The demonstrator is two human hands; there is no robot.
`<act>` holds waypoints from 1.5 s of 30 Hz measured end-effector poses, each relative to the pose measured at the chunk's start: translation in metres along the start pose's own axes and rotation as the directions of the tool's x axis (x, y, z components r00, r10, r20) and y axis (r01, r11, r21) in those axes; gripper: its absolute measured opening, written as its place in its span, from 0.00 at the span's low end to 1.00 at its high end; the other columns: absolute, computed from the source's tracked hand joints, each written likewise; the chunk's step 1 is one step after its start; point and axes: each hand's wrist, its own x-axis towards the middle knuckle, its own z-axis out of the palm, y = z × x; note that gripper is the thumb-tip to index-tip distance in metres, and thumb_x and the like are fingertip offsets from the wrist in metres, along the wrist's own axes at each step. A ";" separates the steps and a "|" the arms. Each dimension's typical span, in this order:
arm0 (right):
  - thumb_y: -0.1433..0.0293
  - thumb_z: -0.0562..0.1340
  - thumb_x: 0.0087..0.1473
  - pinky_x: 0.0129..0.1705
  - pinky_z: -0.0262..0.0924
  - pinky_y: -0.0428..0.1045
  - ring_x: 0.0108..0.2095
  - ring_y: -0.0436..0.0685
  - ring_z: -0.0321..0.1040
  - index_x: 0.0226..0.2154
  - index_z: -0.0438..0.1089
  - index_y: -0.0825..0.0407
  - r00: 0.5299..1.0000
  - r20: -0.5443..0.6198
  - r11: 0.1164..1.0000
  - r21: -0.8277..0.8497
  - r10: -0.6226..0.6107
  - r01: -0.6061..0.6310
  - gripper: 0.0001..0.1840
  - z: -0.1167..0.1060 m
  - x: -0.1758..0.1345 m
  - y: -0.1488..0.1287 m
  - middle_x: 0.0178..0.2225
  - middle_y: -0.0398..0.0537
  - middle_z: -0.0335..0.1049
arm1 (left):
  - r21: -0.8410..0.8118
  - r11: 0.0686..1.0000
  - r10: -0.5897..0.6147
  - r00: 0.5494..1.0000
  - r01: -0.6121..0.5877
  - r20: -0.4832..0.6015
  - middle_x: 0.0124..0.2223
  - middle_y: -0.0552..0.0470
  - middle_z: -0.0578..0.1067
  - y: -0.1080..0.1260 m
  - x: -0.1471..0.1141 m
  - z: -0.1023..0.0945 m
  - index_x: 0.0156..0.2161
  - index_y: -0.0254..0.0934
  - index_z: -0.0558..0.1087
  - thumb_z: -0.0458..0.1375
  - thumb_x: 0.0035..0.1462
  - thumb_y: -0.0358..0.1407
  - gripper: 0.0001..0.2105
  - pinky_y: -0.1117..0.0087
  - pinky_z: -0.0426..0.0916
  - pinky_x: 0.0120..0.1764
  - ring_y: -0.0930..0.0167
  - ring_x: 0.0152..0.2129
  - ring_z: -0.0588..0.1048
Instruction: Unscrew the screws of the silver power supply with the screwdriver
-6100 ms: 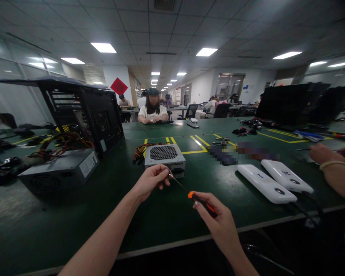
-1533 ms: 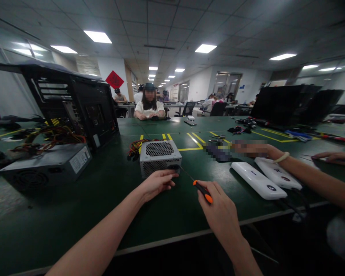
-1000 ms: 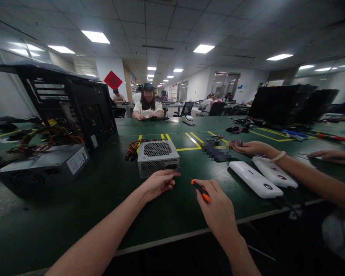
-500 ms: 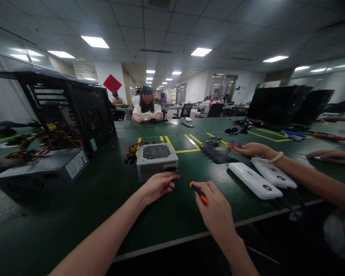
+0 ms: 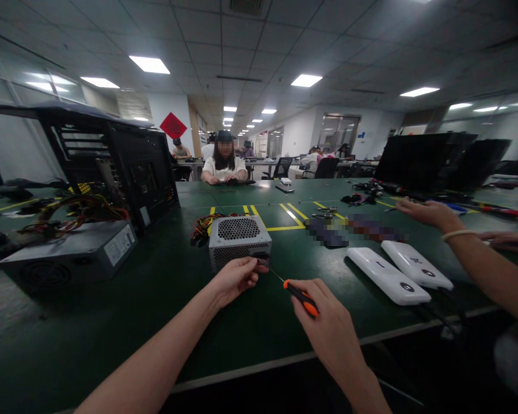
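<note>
My right hand (image 5: 326, 310) is wrapped round a screwdriver (image 5: 301, 298) with a black and orange handle. Its thin shaft slants up and left toward the fingertips of my left hand (image 5: 240, 279). Those fingers are pinched together at the shaft's tip; whatever lies between them is too small to make out. Just behind my left hand sits a grey power supply (image 5: 240, 241), its mesh grille facing up and another perforated side toward me. My left fingers partly cover its near lower side. A bundle of coloured cables (image 5: 201, 227) lies at its left rear.
Left on the green table (image 5: 224, 339) are a second power supply (image 5: 69, 253) and an open black computer case (image 5: 142, 178). Two white devices (image 5: 388, 276) lie at right, near a co-worker's arm (image 5: 479, 253). Dark monitors (image 5: 423, 161) stand behind; another person (image 5: 224, 164) sits opposite.
My left fingertips have come together at the screwdriver's tip. The co-worker's hand at right has moved away to the right. The whole view has shifted slightly.
</note>
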 end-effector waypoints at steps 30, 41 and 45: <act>0.74 0.54 0.50 0.38 0.61 0.48 0.36 0.53 0.67 0.37 0.66 0.49 0.996 0.084 0.990 0.138 0.008 -0.019 0.11 -0.019 -0.004 -0.003 0.36 0.45 0.67 | 0.120 0.984 0.130 0.991 -0.128 -0.010 0.31 0.51 0.73 0.005 -0.005 -0.011 0.38 0.32 0.70 0.61 0.45 0.28 0.12 0.80 0.65 0.29 0.79 0.26 0.72; 0.71 0.54 0.51 0.37 0.60 0.48 0.36 0.53 0.67 0.36 0.65 0.50 0.992 0.107 0.986 0.144 0.066 -0.082 0.08 -0.015 -0.004 -0.001 0.35 0.45 0.70 | 0.223 0.966 0.136 0.991 -0.132 -0.002 0.35 0.47 0.75 0.001 0.001 -0.006 0.41 0.31 0.70 0.61 0.46 0.30 0.14 0.76 0.67 0.34 0.76 0.30 0.72; 0.70 0.54 0.51 0.37 0.60 0.49 0.36 0.54 0.67 0.36 0.65 0.50 0.993 0.046 0.992 0.072 0.105 -0.108 0.08 -0.015 -0.002 0.006 0.35 0.45 0.69 | 0.224 0.974 -0.016 1.000 0.014 0.006 0.41 0.42 0.74 0.003 0.000 -0.004 0.40 0.29 0.71 0.59 0.48 0.29 0.12 0.82 0.66 0.26 0.80 0.26 0.71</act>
